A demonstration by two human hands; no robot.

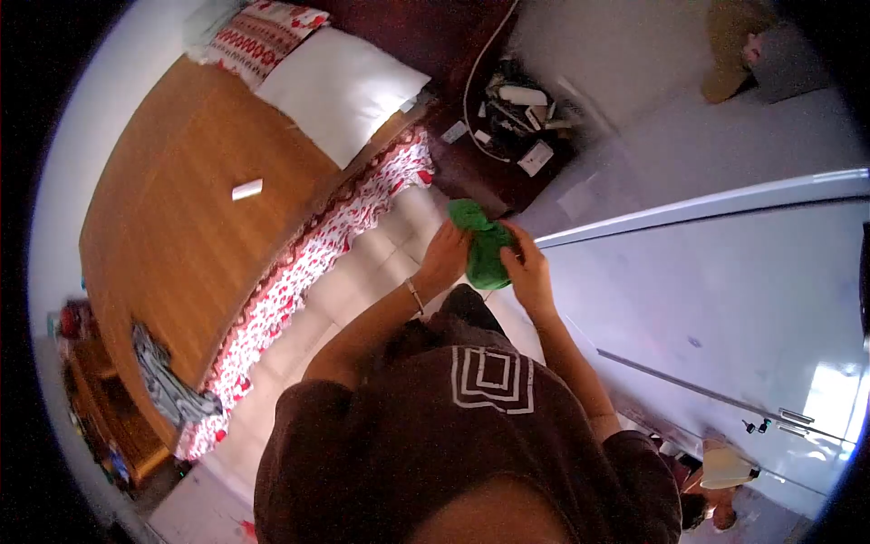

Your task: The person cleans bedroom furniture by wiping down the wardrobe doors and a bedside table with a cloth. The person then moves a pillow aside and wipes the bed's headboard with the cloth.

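Observation:
Both of my hands are on a crumpled green cloth (489, 257) in front of my body, above the tiled floor. My left hand (445, 255) pinches its left side, with a bracelet on the wrist below. My right hand (528, 275) holds the right side, fingers bent against the fabric. One bunched end of the cloth sticks up above my left fingers. What lies inside or behind the cloth is hidden.
On my left is a bed with a brown cover (208, 208), a white pillow (340, 91), a small white object (246, 189) and a grey cloth (168, 381). A cluttered side table (498, 177) stands ahead; a pale cabinet (707, 290) is at right.

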